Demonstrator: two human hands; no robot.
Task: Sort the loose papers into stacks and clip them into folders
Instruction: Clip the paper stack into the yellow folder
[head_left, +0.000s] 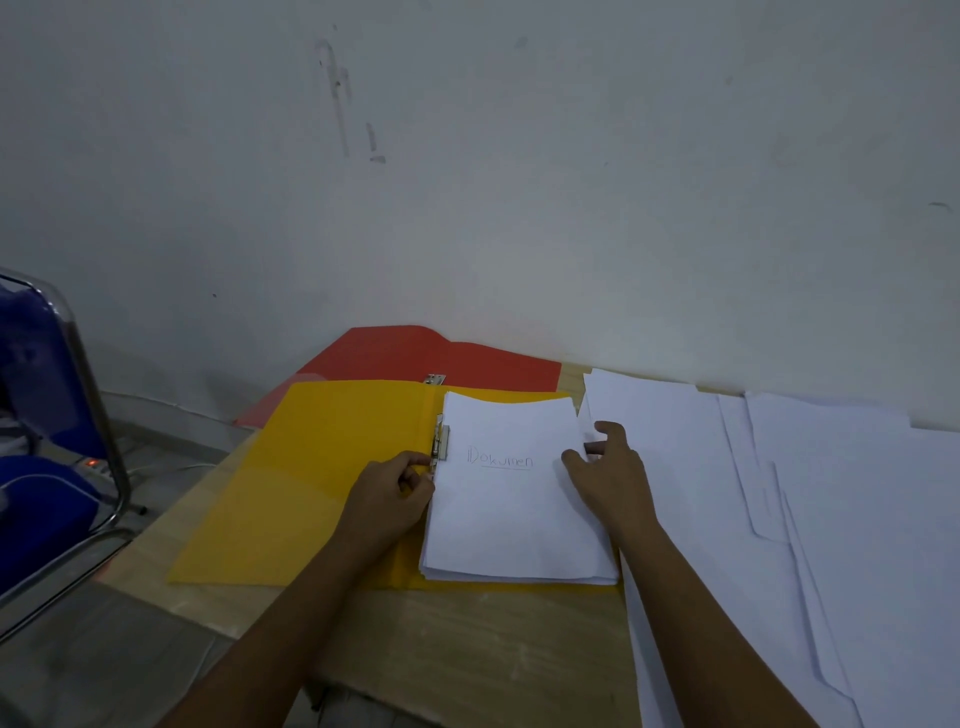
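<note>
An open yellow folder (311, 467) lies on the wooden table (467, 639). On its right half sits a stack of white papers (514, 525), the top sheet reading "Dokumen". A metal clip (441, 439) runs along the stack's left edge. My left hand (389, 488) pinches the lower end of that clip at the paper's edge. My right hand (608, 467) rests on the stack's right edge, fingers spread and lightly bent. An open red folder (467, 358) with its own metal clip (435, 379) lies behind the yellow one, against the wall.
Several loose white sheets (805, 519) overlap across the right side of the table, up to the wall. A blue chair with a chrome frame (57, 426) stands at the left, beside a power strip (96, 466) on the floor.
</note>
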